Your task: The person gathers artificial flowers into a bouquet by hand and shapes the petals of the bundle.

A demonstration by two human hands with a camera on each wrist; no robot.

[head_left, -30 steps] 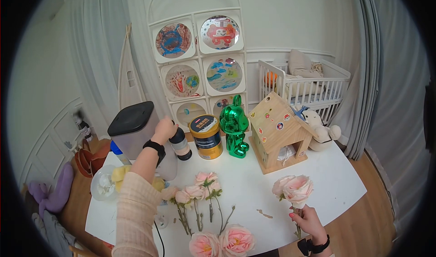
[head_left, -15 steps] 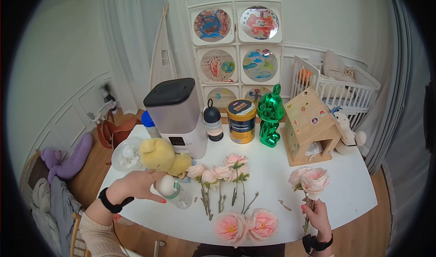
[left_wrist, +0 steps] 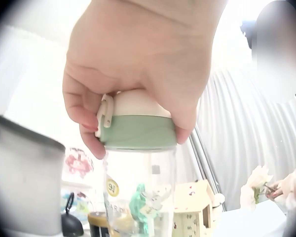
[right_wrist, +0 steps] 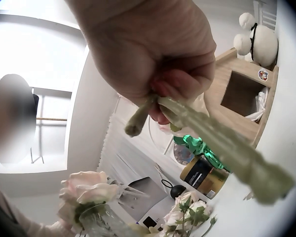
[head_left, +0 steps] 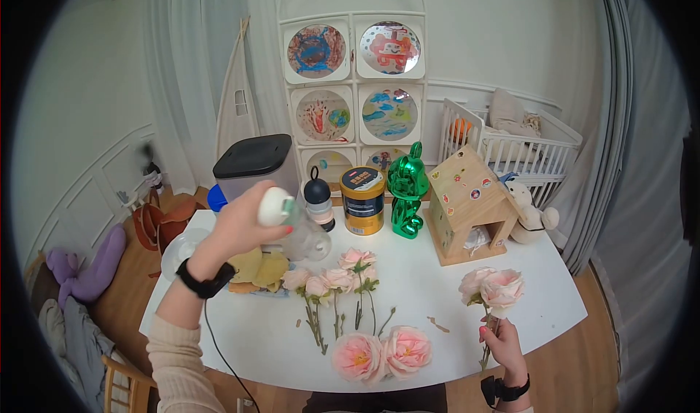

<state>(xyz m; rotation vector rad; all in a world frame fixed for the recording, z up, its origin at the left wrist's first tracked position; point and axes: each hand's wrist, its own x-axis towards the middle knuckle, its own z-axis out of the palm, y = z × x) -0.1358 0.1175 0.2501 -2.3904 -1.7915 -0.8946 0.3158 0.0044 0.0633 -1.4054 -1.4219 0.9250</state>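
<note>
My left hand (head_left: 237,220) grips a clear bottle (head_left: 310,239) by its lid from above, in front of the grey dispenser machine. In the left wrist view, fingers and thumb curl round the cream and green lid (left_wrist: 140,131). Over the table's right side, my right hand (head_left: 504,344) holds pink roses (head_left: 502,290) by their stems, blooms up. The right wrist view shows the cut ends of the green stems (right_wrist: 227,148) sticking out of the fist. Several pink roses (head_left: 339,280) lie mid-table, with two large blooms (head_left: 357,356) near the front edge.
A yellow plush toy (head_left: 266,271) lies under the left forearm's far side, beside a clear bowl (head_left: 175,251). Along the back stand a black-topped bottle (head_left: 319,198), a gold tin (head_left: 362,209), a green shiny figurine (head_left: 408,194) and a wooden house (head_left: 467,209). A black cable (head_left: 219,355) hangs at the left.
My left hand moved from the black-topped bottle to the clear bottle near the front left, then lifted it up and away from me. My right hand keeps holding the roses.
</note>
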